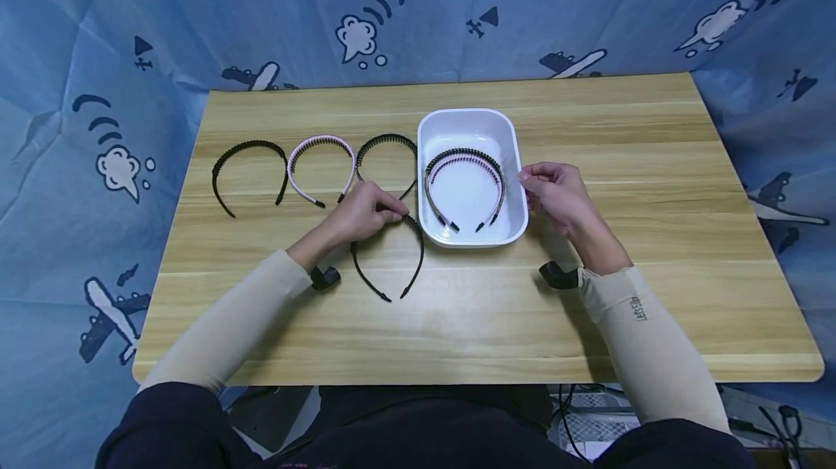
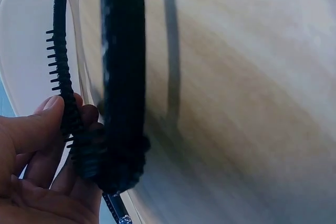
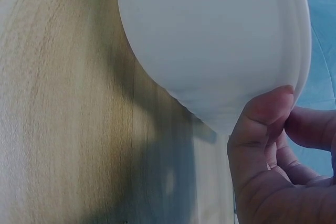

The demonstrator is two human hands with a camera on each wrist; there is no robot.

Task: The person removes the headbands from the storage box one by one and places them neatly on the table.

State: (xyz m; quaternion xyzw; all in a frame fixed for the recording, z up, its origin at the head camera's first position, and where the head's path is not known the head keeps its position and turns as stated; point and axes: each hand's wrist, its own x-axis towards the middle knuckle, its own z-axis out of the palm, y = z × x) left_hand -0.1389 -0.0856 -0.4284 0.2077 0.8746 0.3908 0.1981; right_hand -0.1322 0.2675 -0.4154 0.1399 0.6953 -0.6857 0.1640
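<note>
My left hand [image 1: 366, 216] pinches a black toothed headband [image 1: 418, 266] by its curved top, just left of a white plastic tray [image 1: 466, 128]. The headband's ends point toward me. Close up in the left wrist view, thumb and fingers hold the dark band [image 2: 123, 51], its small teeth showing. On the tray's other side, my right hand [image 1: 558, 193] grips the rim between thumb and fingers; the right wrist view shows the tray's outer wall [image 3: 210, 35] beside the thumb. Inside the tray lie a black headband [image 1: 465, 151] and a pink one, nested together.
Left of the tray, a black headband [image 1: 218, 168], a pink-and-white headband [image 1: 320, 139] and another black headband [image 1: 387, 138] lie in a row on the wooden table [image 1: 653, 237]. The rightmost of them reaches the tray's left side. A blue patterned curtain [image 1: 418, 33] surrounds the table.
</note>
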